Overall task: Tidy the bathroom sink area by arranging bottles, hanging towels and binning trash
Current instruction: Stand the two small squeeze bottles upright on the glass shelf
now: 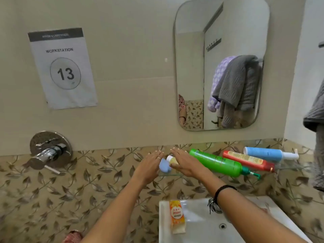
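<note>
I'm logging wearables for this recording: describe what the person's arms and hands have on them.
Both forearms are bare, with no sleeves in view. The left hand wears a thin plain ring on one finger. The right hand shows no ring; its wrist carries a black thread band with loose frayed ends hanging below it. Fingernails on both hands look pale. No gloves or watch.

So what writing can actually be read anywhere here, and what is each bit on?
"WORKSTATION": on the paper sign on the wall.
"13": in the circle on the same sign.
The sign's dark header strip: white text, too blurred to read.
Orange packet on the sink rim: print upside down and too blurred to read.
Green bottle, red bottle, blue bottle: labels too small to read.
</note>
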`<state>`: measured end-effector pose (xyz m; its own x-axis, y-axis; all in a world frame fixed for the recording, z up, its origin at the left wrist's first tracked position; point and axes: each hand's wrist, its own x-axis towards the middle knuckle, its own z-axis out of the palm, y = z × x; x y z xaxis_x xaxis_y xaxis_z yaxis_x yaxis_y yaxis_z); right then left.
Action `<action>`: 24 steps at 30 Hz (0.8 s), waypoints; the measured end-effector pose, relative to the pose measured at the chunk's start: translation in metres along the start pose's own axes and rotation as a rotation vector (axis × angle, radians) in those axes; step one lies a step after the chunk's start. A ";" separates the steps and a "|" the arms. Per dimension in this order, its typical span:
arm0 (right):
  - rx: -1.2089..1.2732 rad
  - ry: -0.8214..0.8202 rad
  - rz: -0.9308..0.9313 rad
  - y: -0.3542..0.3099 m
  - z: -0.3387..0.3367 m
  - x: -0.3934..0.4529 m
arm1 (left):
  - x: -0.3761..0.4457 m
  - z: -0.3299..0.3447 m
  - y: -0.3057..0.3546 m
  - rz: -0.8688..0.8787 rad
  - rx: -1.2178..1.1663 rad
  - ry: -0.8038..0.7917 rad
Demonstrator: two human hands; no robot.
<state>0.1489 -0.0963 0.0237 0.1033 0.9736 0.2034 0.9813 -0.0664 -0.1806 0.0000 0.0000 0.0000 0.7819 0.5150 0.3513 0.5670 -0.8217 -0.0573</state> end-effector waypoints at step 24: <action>-0.171 0.003 -0.493 0.058 0.038 0.067 | 0.018 0.075 -0.032 -0.040 -0.600 0.078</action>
<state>0.2063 -0.0265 -0.0097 -0.3773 0.8976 0.2279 0.9261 0.3646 0.0971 0.0157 0.0543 -0.0622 0.7289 0.5472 0.4115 0.3323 -0.8082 0.4862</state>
